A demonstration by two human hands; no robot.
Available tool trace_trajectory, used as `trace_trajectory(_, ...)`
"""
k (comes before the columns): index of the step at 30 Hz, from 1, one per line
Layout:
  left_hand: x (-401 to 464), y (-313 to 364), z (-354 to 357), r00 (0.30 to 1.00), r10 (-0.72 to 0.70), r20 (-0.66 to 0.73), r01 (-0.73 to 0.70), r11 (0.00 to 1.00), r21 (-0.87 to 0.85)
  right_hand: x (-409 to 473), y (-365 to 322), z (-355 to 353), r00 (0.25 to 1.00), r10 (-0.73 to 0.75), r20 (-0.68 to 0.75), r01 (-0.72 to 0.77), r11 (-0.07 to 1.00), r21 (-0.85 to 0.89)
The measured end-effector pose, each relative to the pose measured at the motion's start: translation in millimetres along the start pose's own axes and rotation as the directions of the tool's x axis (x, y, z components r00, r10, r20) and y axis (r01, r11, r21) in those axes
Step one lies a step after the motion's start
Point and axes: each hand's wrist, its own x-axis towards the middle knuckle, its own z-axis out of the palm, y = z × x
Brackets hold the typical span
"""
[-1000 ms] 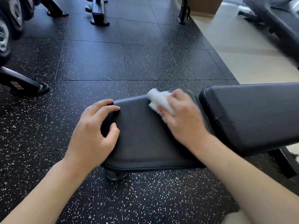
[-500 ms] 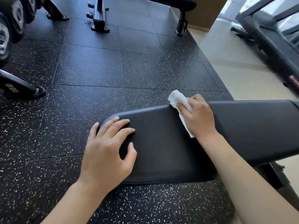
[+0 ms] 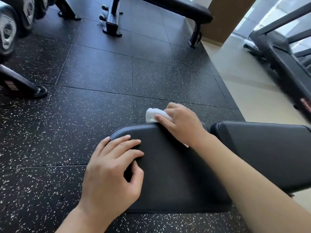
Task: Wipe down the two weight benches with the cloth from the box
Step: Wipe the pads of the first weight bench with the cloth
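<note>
A black padded weight bench fills the lower middle, with its seat pad (image 3: 176, 174) close to me and its back pad (image 3: 262, 152) off to the right. My right hand (image 3: 183, 125) holds a white cloth (image 3: 154, 115) against the far edge of the seat pad. My left hand (image 3: 112, 170) rests on the pad's left corner, fingers spread flat on top. A second black bench (image 3: 181, 10) stands at the back, across the floor.
The floor is black speckled rubber tile (image 3: 101, 73). Weight plates on a rack (image 3: 10, 29) stand at the far left, with a rack foot (image 3: 21, 84) below. A treadmill (image 3: 286, 52) sits on pale flooring at the right.
My right hand has slid the cloth along the far edge of the seat pad, and my left hand stays on the pad's left corner. The view has tilted up, showing the second bench.
</note>
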Motion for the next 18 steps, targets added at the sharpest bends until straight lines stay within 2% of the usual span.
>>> trace_trajectory(2, 1, 0, 1, 1.000, -0.003, -0.011, 0.003, 1.000, 0.001, -1, 39, -12, 0.993, 0.120, 0.011, -0.119, 0.992, -0.043)
trace_trajectory(4, 1, 1, 1, 1.000, -0.005, -0.022, 0.005, 1.000, 0.001, -5, 69, -20, 0.963, 0.269, 0.001, -0.269, 0.963, -0.012)
trace_trajectory(6, 1, 2, 2, 0.999, -0.010, -0.035, 0.010, 1.000, 0.004, -4, 75, -19, 0.943, 0.333, 0.000, -0.333, 0.943, -0.008)
trace_trajectory(8, 2, 3, 3, 0.999, -0.018, -0.045, 0.018, 1.000, 0.008, 5, 54, -14, 0.960, 0.281, 0.012, -0.279, 0.957, -0.083)
trace_trajectory(10, 3, 4, 3, 0.998, -0.018, -0.056, 0.019, 1.000, 0.012, 16, 15, -5, 0.984, 0.172, 0.052, -0.166, 0.980, -0.110)
trace_trajectory(15, 1, 2, 3, 0.996, 0.005, -0.088, -0.004, 1.000, 0.017, 39, -91, 22, 0.990, -0.069, 0.125, 0.063, 0.997, 0.055)
trace_trajectory(18, 0, 2, 3, 0.995, 0.011, -0.095, -0.010, 1.000, 0.012, 39, -95, 21, 0.985, -0.118, 0.123, 0.103, 0.987, 0.123)
